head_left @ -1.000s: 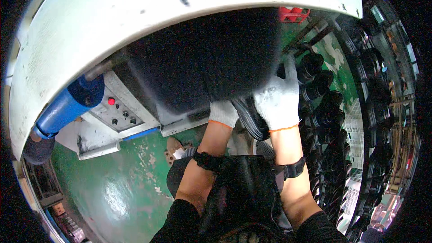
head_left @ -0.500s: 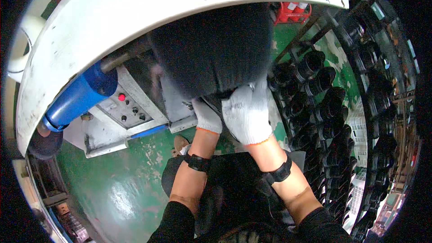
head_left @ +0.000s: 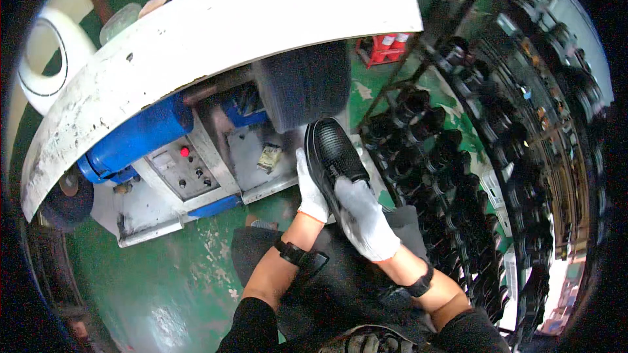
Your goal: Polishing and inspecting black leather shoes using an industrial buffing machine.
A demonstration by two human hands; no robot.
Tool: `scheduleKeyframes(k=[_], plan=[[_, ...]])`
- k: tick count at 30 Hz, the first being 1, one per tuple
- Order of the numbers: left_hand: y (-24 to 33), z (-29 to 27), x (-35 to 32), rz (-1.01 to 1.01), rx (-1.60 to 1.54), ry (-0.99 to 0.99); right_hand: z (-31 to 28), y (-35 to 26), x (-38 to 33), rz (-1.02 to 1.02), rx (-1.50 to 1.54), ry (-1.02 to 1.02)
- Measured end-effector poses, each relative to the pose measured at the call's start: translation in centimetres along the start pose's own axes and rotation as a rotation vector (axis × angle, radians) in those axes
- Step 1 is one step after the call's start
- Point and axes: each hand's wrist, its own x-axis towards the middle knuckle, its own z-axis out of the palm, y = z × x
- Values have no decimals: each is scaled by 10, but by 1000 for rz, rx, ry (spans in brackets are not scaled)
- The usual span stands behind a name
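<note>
While both gloved hands grip the black shoe point(head_left: 332, 157) just below the dark buffing wheel point(head_left: 302, 84), the left hand point(head_left: 310, 186) should steady its side and the right hand point(head_left: 364, 217) its heel, toe pointing far, clear of the right-hand rack point(head_left: 451, 157).

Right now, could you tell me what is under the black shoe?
The left hand cups the black shoe from below, and the right hand lies over its heel end. The sole is hidden, and the left palm too.

Shoe point(head_left: 333, 153) now off buffing wheel point(head_left: 304, 85)
</note>
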Motion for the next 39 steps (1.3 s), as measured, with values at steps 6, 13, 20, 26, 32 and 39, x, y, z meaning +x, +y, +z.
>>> scheduleKeyframes(k=[6,13,20,26,32,39], plan=[[-44,102,-35,73,-10,-43,-98,-74,-125,-638,-1528,-105],[-144,220,-113,-339,38,-587,-194,-143,-296,-860,-1386,508],[-251,226,-136,-698,236,-896,-258,-201,-488,-851,-1694,1488],[-277,213,-149,-788,366,-830,-375,-261,-534,-446,-1802,1626],[-258,189,-141,-762,447,-751,-456,-315,-518,-378,-1452,1555],[-243,165,-135,-716,416,-564,-495,-326,-582,664,-1808,1468]])
